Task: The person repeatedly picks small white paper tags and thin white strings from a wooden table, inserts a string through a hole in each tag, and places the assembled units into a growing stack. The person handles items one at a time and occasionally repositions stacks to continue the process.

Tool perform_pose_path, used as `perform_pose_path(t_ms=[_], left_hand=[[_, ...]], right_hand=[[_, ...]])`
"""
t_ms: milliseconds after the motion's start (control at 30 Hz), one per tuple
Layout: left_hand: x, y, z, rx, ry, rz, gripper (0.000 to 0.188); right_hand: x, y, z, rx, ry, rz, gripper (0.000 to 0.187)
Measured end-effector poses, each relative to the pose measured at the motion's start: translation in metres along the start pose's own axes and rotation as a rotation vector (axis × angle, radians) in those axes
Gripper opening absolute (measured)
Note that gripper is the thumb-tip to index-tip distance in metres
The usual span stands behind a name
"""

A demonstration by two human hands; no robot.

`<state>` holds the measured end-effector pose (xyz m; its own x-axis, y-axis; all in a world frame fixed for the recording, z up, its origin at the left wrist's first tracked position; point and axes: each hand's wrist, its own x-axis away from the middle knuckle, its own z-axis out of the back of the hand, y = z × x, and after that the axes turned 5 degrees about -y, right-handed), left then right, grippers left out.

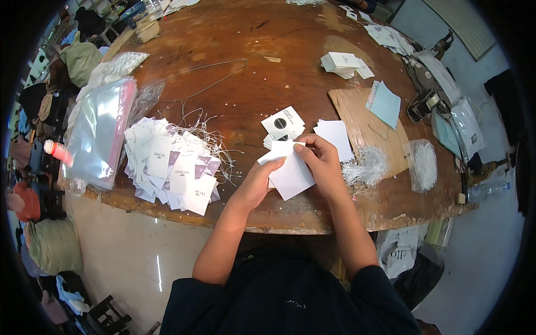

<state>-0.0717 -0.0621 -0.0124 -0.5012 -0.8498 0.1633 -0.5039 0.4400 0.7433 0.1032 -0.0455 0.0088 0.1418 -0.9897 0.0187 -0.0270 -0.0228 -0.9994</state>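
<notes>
Here, at about 6 o'clock on the round wooden surface (268, 67), both hands joined over one white card (291, 173). Left hand (258, 184) under the card's near-left corner, fingers pinched narrow on its edge; right hand (322, 163) curled over the top edge, fingers closed on the card and seemingly working at its upper rim, though too small to tell whether a string is there. Just beyond, toward 12 o'clock from the hands, a small stack of loose cards (283, 124), the top one bearing a dark round mark; just beside it at 1 o'clock, another plain white stack (336, 137). At 3 o'clock, a tuft of white strings (364, 166) touching the edge of a wooden board (365, 125). At 9 o'clock, a fanned heap of strung tags (170, 167), loops trailing off toward the middle: by the look of it, the finished lot, and already sizeable. Left of that, a clear plastic bag (100, 134). Farther off at 1 o'clock, one more pile of cards (343, 64), seemingly untouched. Judging from the lie of things: well under way, many tags done, one in hand, and several stacks plus a bundle of strings yet to go.
</notes>
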Motion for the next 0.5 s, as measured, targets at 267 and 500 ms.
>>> perform_pose_path(t_ms=[267,500], left_hand=[[-0.004,-0.007,-0.002,-0.195,0.089,-0.071,0.041],[0.001,-0.008,-0.006,-0.272,0.153,-0.185,0.037]], right_hand=[[0.004,0.0,0.001,-0.104,0.02,-0.031,0.015],[0.036,-0.007,0.05,0.749,0.495,0.344,0.023]])
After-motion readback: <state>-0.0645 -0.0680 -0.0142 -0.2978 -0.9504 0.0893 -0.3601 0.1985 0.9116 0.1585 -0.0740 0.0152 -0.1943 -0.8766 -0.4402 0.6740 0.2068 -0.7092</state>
